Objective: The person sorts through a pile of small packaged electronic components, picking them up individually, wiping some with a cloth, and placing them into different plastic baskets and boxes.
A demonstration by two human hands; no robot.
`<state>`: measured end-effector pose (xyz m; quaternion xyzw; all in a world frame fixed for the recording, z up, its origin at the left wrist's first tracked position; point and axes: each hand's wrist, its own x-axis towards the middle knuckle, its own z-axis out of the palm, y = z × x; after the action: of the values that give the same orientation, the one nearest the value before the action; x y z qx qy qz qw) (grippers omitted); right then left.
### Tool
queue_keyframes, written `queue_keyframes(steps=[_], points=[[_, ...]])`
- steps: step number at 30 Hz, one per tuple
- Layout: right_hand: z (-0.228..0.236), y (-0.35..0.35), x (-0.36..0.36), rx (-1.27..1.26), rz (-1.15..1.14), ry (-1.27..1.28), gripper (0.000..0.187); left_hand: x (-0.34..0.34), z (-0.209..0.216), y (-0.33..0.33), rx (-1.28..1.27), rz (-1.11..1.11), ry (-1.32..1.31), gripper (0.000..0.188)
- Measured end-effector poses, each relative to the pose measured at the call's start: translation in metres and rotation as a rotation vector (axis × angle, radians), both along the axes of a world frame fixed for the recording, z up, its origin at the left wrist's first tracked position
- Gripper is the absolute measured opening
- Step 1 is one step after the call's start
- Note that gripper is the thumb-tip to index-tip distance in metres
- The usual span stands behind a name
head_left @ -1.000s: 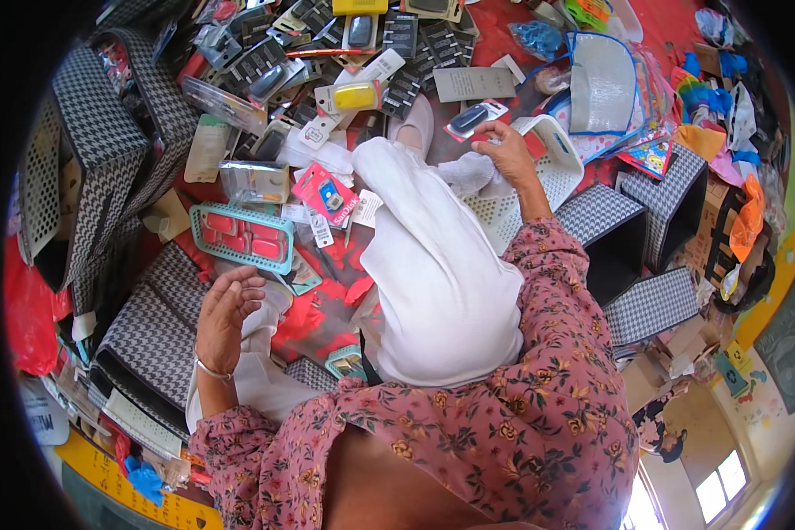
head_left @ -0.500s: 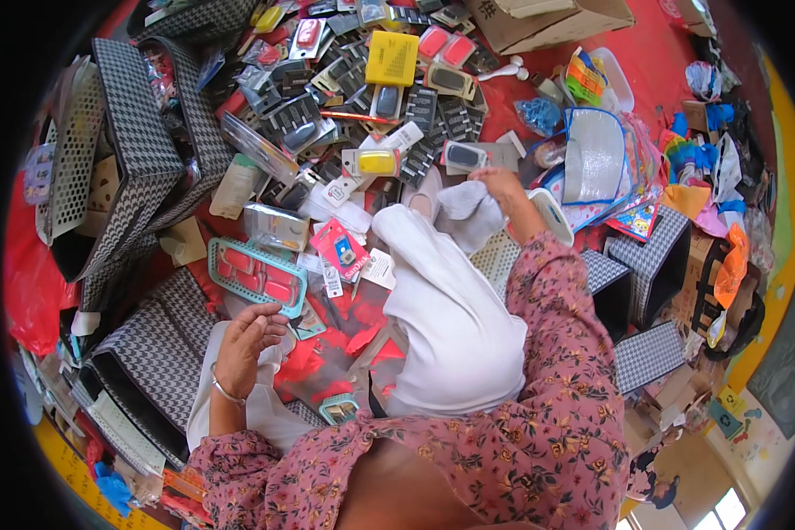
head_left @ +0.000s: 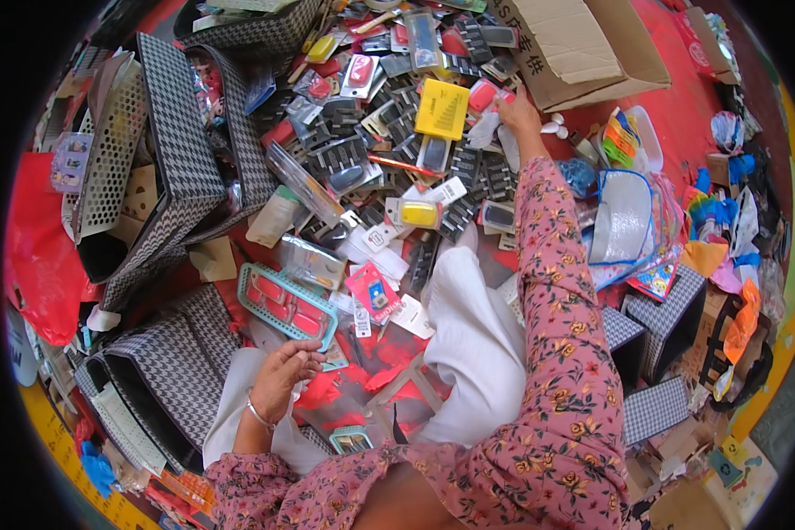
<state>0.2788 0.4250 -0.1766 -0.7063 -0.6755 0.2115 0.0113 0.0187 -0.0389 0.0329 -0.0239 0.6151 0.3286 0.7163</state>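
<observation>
My right hand [head_left: 519,117] reaches far forward over the pile, its fingertips beside a red packaged item [head_left: 483,94]. A pale grey cloth [head_left: 509,148] hangs under its closed fingers; its exact kind is unclear. Low on the left, my left hand [head_left: 284,378] holds nothing, its fingers loosely bent. It hovers by the near corner of a teal basket [head_left: 246,296] containing several red items [head_left: 284,305]. Right of the basket lies a pink card pack [head_left: 373,291]. A yellow box [head_left: 442,109] rests on the black packages, with a yellow blister pack [head_left: 419,214] nearer me.
Houndstooth boxes [head_left: 181,132] stand tilted on the left, beside a perforated white basket [head_left: 106,159]. An open cardboard box [head_left: 583,53] sits at the far right. Clear plastic bags [head_left: 623,216] and more houndstooth boxes [head_left: 671,318] crowd the right side.
My right hand has moved forward with the pale grey cloth, toward the red packaged item. My left hand's fingers have come lower and bent more. The whole view has shifted.
</observation>
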Motion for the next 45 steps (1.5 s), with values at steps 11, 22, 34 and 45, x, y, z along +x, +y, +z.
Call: queue_keyframes(steps=[11,22,34,45], points=[[-0.012,-0.037,-0.060,0.033,0.361,-0.133,0.036,0.004,-0.009,0.003,-0.070,-0.025,0.034,0.026],[0.017,-0.147,-0.071,0.116,1.090,-0.036,0.020,0.008,-0.007,-0.001,-0.035,-0.026,0.034,0.028],[0.046,-0.095,-0.048,0.123,0.409,0.410,0.013,0.008,0.001,0.000,-0.031,-0.022,0.034,0.030],[0.016,-0.130,-0.029,0.188,0.683,0.165,0.038,0.010,0.002,0.004,-0.041,-0.044,0.044,0.031]])
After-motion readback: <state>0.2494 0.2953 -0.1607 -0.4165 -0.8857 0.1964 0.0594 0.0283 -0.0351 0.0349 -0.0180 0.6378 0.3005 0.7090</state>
